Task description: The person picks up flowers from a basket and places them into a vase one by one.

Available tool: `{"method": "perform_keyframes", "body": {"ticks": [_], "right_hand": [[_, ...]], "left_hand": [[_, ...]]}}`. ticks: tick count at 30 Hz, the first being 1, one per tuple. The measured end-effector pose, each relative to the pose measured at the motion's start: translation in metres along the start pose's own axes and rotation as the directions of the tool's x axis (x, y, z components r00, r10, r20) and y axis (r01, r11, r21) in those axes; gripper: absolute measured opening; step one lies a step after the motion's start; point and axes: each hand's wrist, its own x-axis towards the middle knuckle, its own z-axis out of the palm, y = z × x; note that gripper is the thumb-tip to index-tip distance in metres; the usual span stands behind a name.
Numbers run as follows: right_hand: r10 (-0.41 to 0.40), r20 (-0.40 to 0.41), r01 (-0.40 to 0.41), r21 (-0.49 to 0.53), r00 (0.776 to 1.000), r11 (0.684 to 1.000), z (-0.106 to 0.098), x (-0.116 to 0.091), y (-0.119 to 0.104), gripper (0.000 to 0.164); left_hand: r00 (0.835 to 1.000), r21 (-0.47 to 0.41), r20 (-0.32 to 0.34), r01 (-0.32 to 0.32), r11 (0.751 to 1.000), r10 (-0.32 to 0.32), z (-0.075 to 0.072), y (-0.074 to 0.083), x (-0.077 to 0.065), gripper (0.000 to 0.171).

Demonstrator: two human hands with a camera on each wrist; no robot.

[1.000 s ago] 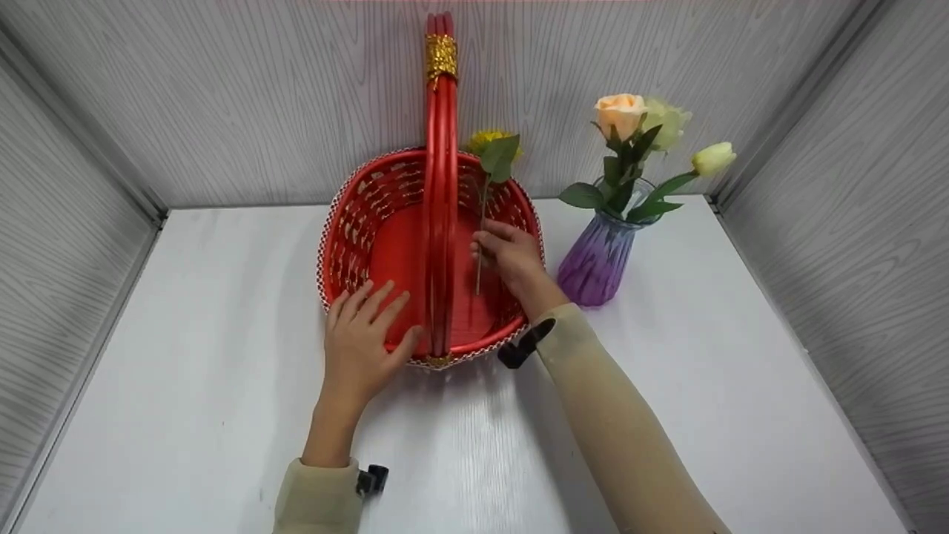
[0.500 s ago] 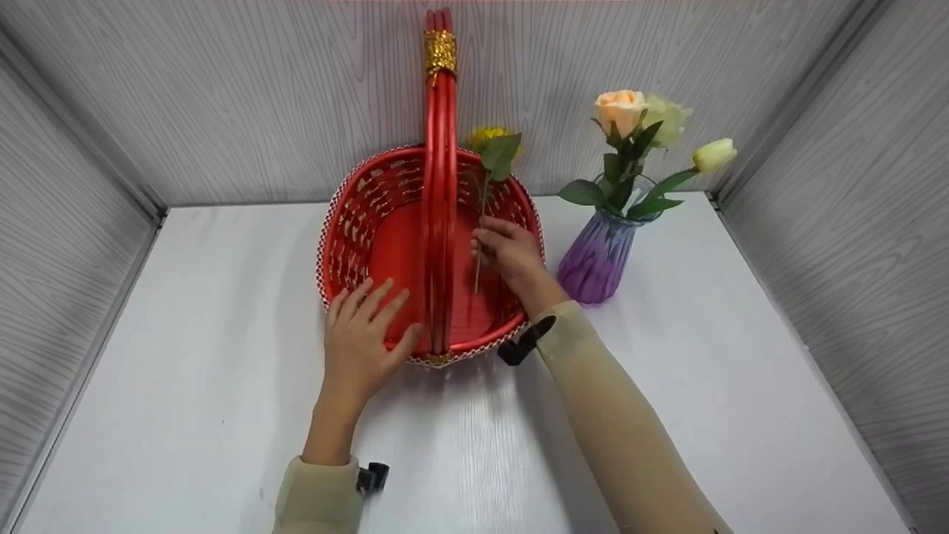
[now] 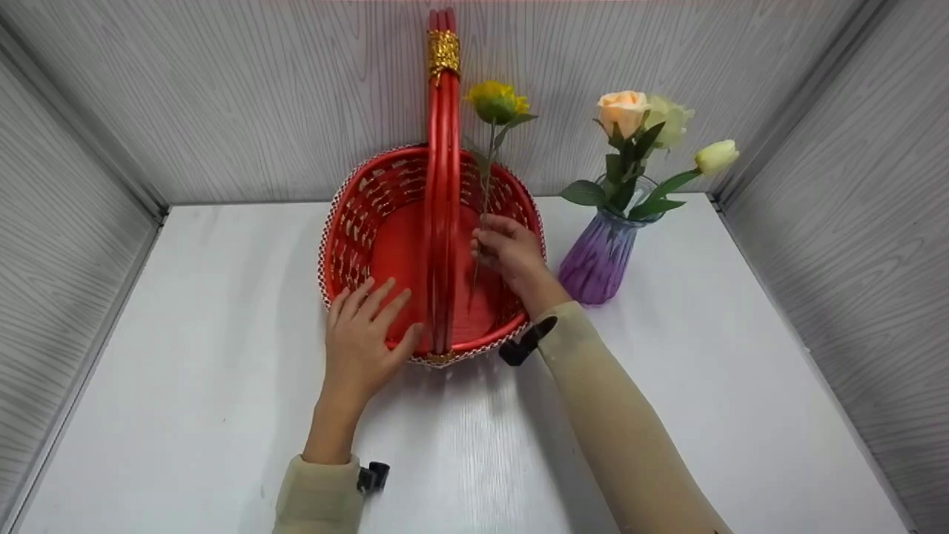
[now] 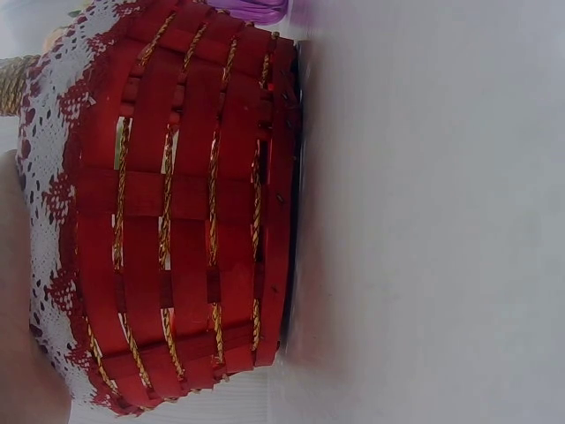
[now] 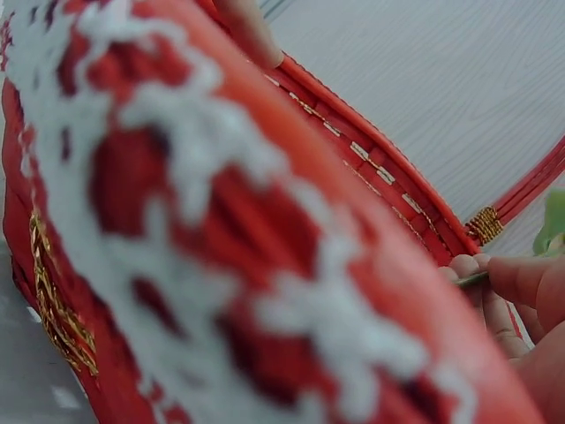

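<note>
A red woven basket (image 3: 397, 230) with a tall red handle (image 3: 443, 185) bound in gold stands on the white table. My left hand (image 3: 363, 341) rests on its near left rim, fingers spread and reaching over the inside. Inside the right half, my right hand (image 3: 511, 252) pinches the thin stem of a yellow artificial flower (image 3: 498, 104). The bloom points up, above the back rim, with green leaves below it. In the right wrist view the fingers (image 5: 516, 278) close on the stem (image 5: 470, 280). White lace (image 4: 53, 203) trims the basket rim in the left wrist view.
Right of the basket stands a purple-blue glass vase (image 3: 597, 259). It holds a peach rose (image 3: 623, 111), a pale green bloom (image 3: 667, 122) and a cream tulip (image 3: 717, 157). Grey wood-grain panels (image 3: 296, 96) enclose the table at the back and sides.
The yellow flower has turned and risen in my right fingers, so its bloom now stands higher and its leaf lies differently. Both hands stay in about the same place.
</note>
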Motion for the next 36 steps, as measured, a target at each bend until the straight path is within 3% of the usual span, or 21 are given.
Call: {"method": "perform_keyframes", "body": {"ticks": [15,26,36], "right_hand": [[0.041,0.114,-0.033,-0.066,0.993,0.997,0.0013,-0.0009,0.0006,0.046],[0.042,0.134,-0.031,-0.082,0.99,0.996,0.0021,-0.0017,0.0006,0.015],[0.009,0.117,0.004,-0.112,0.993,0.994,0.0015,-0.0019,0.002,0.037]], "left_hand": [[1.0,-0.004,0.0,-0.007,1.0,0.007,0.0001,-0.0007,-0.0002,0.053],[1.0,-0.007,-0.014,-0.003,1.0,0.003,0.0012,-0.0009,-0.0007,0.053],[1.0,-0.001,-0.02,-0.014,1.0,0.014,0.0026,-0.0026,-0.0008,0.052]]}}
